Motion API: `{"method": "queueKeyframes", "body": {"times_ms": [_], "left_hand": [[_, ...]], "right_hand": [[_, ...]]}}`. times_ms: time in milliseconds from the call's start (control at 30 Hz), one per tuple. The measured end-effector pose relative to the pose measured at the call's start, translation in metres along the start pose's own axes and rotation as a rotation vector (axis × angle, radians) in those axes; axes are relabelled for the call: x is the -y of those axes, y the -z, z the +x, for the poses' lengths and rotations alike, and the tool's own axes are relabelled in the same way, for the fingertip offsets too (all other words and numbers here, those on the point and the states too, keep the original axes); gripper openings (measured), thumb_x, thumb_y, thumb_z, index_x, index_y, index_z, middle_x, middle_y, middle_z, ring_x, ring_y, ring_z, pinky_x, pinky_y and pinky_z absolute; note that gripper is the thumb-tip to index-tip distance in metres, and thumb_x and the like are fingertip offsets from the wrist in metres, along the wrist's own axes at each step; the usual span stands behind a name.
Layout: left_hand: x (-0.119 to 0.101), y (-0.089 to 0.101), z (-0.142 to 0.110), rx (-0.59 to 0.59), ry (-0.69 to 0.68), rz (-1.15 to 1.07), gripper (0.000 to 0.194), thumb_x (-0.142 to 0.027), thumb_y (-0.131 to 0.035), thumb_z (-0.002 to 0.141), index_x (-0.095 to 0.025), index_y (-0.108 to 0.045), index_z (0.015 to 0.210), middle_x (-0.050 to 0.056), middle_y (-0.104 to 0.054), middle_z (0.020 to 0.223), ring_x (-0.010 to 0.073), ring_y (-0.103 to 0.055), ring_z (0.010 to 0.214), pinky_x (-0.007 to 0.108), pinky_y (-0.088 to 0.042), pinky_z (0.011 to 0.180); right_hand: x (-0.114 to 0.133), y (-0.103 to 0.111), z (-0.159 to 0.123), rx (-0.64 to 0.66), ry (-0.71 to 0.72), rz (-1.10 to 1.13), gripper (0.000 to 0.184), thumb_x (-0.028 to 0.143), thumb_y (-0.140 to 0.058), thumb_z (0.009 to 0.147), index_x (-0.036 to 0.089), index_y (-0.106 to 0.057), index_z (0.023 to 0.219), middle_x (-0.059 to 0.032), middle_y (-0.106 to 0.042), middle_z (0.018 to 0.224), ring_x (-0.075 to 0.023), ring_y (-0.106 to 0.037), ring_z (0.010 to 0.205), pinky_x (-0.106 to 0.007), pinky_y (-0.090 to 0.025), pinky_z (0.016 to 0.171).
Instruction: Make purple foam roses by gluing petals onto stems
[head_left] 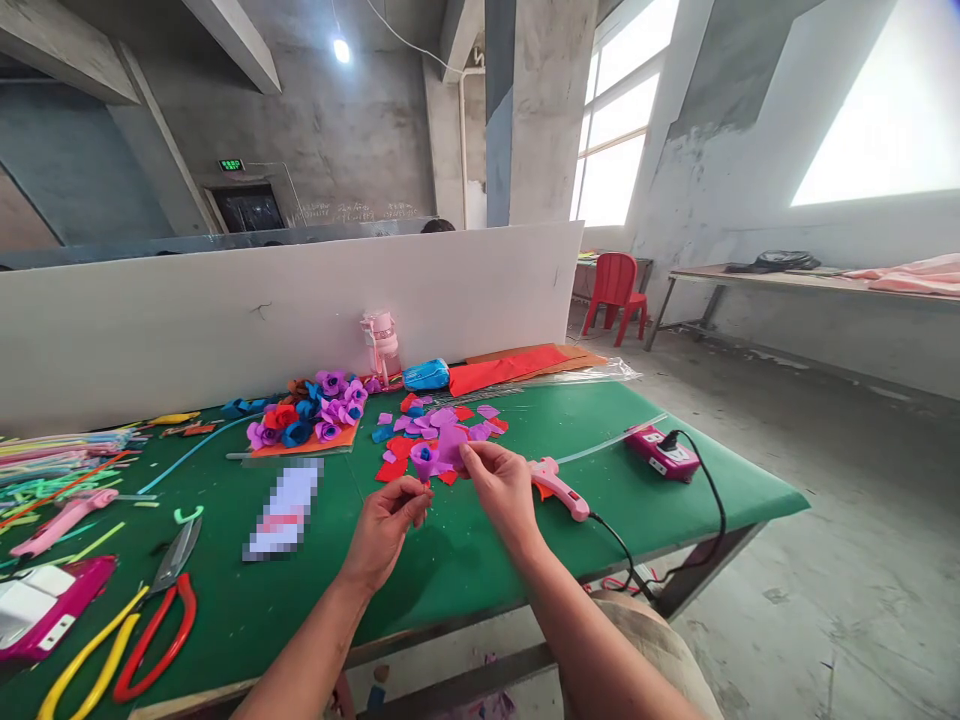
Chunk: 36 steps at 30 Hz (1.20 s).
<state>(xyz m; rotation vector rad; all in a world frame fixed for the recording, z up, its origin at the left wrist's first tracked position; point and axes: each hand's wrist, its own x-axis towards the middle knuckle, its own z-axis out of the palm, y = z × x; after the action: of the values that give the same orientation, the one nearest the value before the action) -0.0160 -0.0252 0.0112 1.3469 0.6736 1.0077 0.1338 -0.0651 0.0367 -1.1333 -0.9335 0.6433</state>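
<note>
My left hand (388, 525) pinches the thin stem of a small paper flower (424, 460), which has a blue centre and purple petals. Between the thumb and fingers of my right hand (502, 490) is a single purple paper petal (451, 446), held right beside the flower; whether the two touch I cannot tell. Loose purple, red and blue petals (427, 425) lie scattered on the green table behind my hands. To the right of my right hand rests a pink glue gun (559, 488) with a clear glue stick in its back.
Finished paper flowers (307, 412) are heaped at the back left. Pliers (169, 610), a second pink glue gun (64, 525) and coloured sticks (60, 470) lie at left. A power strip (663, 453) with a cord sits at right. A pink bottle (381, 348) stands by the white partition (187, 320).
</note>
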Motion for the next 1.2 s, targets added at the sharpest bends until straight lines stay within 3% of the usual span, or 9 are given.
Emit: {"method": "queueKeyframes", "body": {"times_ms": [200, 500, 1200], "left_hand": [[0.0001, -0.0044, -0.0009, 0.035, 0.071, -0.136, 0.018, -0.030, -0.073, 0.069, -0.016, -0.062, 0.069, -0.002, -0.055, 0.065, 0.0070, -0.045, 0.057, 0.021, -0.032, 0.054], [-0.0028, -0.0088, -0.0003, 0.040, 0.050, -0.041, 0.018, -0.029, -0.073, 0.068, -0.015, -0.063, 0.067, -0.002, -0.054, 0.064, 0.0069, -0.044, 0.055, 0.022, -0.032, 0.052], [-0.0017, -0.0097, -0.0009, 0.060, 0.088, -0.065, 0.019, -0.031, -0.073, 0.068, -0.015, -0.064, 0.067, -0.003, -0.051, 0.058, 0.0062, -0.042, 0.051, 0.021, -0.032, 0.050]], "right_hand": [[0.0045, -0.0043, -0.0055, 0.006, 0.017, 0.001, 0.029, 0.039, -0.057, 0.077, 0.014, -0.071, 0.075, -0.0023, -0.065, 0.062, -0.0148, -0.057, 0.057, -0.024, -0.043, 0.055], [0.0047, -0.0035, -0.0064, 0.068, -0.060, 0.092, 0.025, 0.038, -0.060, 0.074, 0.014, -0.069, 0.071, -0.0023, -0.065, 0.062, -0.0145, -0.057, 0.059, -0.025, -0.046, 0.059], [0.0035, -0.0041, -0.0082, 0.094, -0.072, 0.068, 0.026, 0.038, -0.059, 0.076, 0.015, -0.070, 0.073, -0.0024, -0.066, 0.062, -0.0143, -0.057, 0.059, -0.024, -0.045, 0.058]]}}
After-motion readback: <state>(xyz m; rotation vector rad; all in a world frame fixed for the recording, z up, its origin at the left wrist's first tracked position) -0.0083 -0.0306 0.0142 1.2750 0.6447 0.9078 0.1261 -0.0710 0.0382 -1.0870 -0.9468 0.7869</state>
